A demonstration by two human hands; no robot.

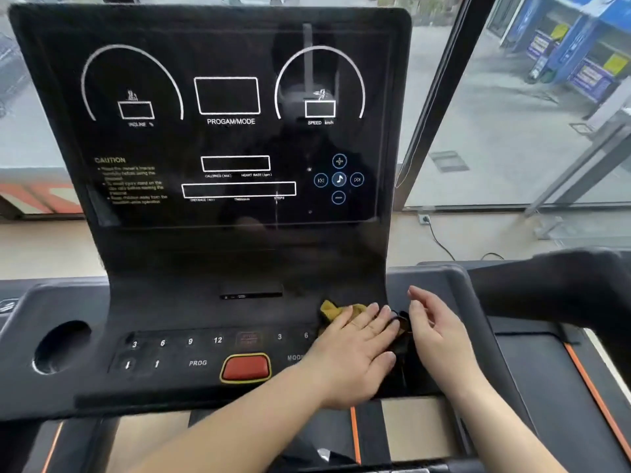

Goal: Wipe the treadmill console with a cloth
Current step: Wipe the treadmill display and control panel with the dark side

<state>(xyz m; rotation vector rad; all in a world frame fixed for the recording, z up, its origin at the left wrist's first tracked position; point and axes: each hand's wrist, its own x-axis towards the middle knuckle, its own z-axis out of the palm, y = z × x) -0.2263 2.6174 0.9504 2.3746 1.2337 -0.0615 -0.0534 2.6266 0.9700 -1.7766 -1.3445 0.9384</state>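
left hand (355, 339) pressing cloth (332, 309), right hand (440, 331) beside

We see the upright screen (222, 131) rising like a wall behind the deck (205, 353), closing off the far side. The deck's left and middle lie open, with only the red button (245, 367) raised there. Our left hand (355, 346) lies flat on the cloth (336, 310) at the deck's right edge. Our right hand (440, 331) hovers just beside it, leaving a narrow gap. The handrail (563, 285) bars the right side, and the cup hole (61, 346) opens at the far left.
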